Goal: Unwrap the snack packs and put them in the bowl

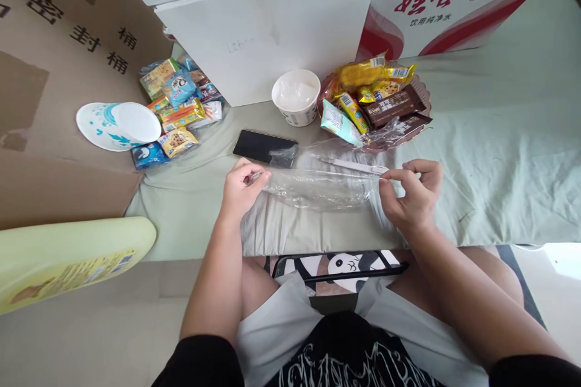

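Both ends of a clear plastic film are pinched, one by the left hand, the other by the right hand, presumably to hold its edge taut. The film spans the cloth's near part; the snack tray sits farther right, seemingly within reach.

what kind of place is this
Probably a home or dorm room: there's a rumpled green cloth, much like a bedsheet, with a phone and a tray of wrapped snacks on it.
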The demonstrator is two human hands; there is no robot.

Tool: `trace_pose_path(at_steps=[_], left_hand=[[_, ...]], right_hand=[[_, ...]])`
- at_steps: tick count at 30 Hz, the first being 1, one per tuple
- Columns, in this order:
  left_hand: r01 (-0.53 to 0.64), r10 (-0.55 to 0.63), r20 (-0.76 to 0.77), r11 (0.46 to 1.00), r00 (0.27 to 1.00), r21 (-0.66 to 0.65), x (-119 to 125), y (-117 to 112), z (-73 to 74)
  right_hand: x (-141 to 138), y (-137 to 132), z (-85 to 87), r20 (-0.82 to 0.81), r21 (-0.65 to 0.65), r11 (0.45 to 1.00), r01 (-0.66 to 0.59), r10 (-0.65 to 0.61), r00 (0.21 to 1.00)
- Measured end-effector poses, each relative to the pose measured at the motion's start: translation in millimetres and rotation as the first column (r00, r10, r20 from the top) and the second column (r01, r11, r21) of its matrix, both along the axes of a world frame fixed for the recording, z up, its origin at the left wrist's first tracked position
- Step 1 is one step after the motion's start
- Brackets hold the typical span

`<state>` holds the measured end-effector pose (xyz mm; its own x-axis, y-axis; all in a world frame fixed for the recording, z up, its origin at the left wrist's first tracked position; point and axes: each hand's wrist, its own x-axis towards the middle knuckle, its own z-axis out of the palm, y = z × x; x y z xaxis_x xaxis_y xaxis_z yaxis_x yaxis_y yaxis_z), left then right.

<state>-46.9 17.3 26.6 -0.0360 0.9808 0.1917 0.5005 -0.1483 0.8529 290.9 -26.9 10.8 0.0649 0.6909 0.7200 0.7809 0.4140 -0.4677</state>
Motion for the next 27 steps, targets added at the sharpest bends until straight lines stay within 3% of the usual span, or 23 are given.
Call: trace_pose_path(at_steps=[4,6,8,10,12,14,15,16,17,19,20,21,22,24,26,27], left_hand=[[0.034,-0.033,0.184,0.999,0.982,0.0,-2.0,-1.5,4.7],[0.048,-0.048,0.347,0.999,0.937,0.007,0.8,-2.2,8.4],[0.059,-0.036,0.499,0.998,0.866,-0.03,5.7,-2.8,11.6],[0.061,0.023,0.581,0.99,0.813,-0.125,10.8,-2.9,13.4],[0.056,0.108,0.582,0.965,0.806,-0.258,14.0,-2.5,13.9],[0.059,0.168,0.545,0.926,0.821,-0.374,14.7,-2.1,14.2],[0.078,0.177,0.528,0.902,0.831,-0.424,14.2,-1.9,14.6],[0.116,0.168,0.513,0.872,0.842,-0.475,13.6,-1.8,15.1],[0.17,0.143,0.504,0.835,0.851,-0.524,13.2,-1.9,15.6],[0.301,0.065,0.508,0.739,0.859,-0.603,14.3,-2.4,16.1],[0.367,0.018,0.521,0.688,0.854,-0.626,16.4,-3.0,15.9],[0.427,-0.029,0.537,0.644,0.843,-0.635,19.6,-3.8,15.4],[0.476,-0.073,0.551,0.606,0.831,-0.637,23.7,-4.7,14.6],[0.544,-0.15,0.564,0.543,0.812,-0.64,33.2,-7.0,13.0],[0.575,-0.2,0.559,0.501,0.804,-0.647,40.8,-9.6,12.2],[0.587,-0.209,0.566,0.484,0.798,-0.649,43.0,-10.7,12.1]], right_hand=[[2.1,-3.1,2.7,0.012,0.093,0.996,-0.006,0.005,1.0],[1.8,-6.8,4.8,-0.019,0.009,0.994,-0.106,0.106,0.994],[0.0,-10.9,7.4,-0.186,-0.178,0.948,-0.263,0.231,0.955],[-1.4,-13.3,10.7,-0.48,-0.395,0.805,-0.443,0.231,0.847],[0.5,-12.0,14.7,-0.715,-0.531,0.561,-0.635,0.106,0.691],[7.1,-7.1,17.8,-0.819,-0.531,0.318,-0.786,0.045,0.571],[11.5,-3.8,18.3,-0.838,-0.514,0.251,-0.82,0.057,0.542],[16.0,-0.3,17.9,-0.837,-0.508,0.248,-0.825,0.084,0.54],[19.6,2.9,16.6,-0.823,-0.505,0.312,-0.805,0.108,0.558],[21.6,7.4,12.3,-0.803,-0.458,0.506,-0.731,0.118,0.584],[19.1,8.2,10.2,-0.816,-0.419,0.555,-0.719,0.117,0.566],[14.1,7.8,8.5,-0.843,-0.382,0.545,-0.746,0.126,0.523],[6.9,6.5,7.8,-0.876,-0.347,0.474,-0.809,0.144,0.46],[-11.2,1.9,9.0,-0.927,-0.292,0.221,-0.931,0.174,0.332],[-28.9,-3.2,12.4,-0.94,-0.291,-0.018,-0.957,0.191,0.283],[-35.7,-5.5,14.1,-0.933,-0.322,-0.11,-0.94,0.205,0.296]])
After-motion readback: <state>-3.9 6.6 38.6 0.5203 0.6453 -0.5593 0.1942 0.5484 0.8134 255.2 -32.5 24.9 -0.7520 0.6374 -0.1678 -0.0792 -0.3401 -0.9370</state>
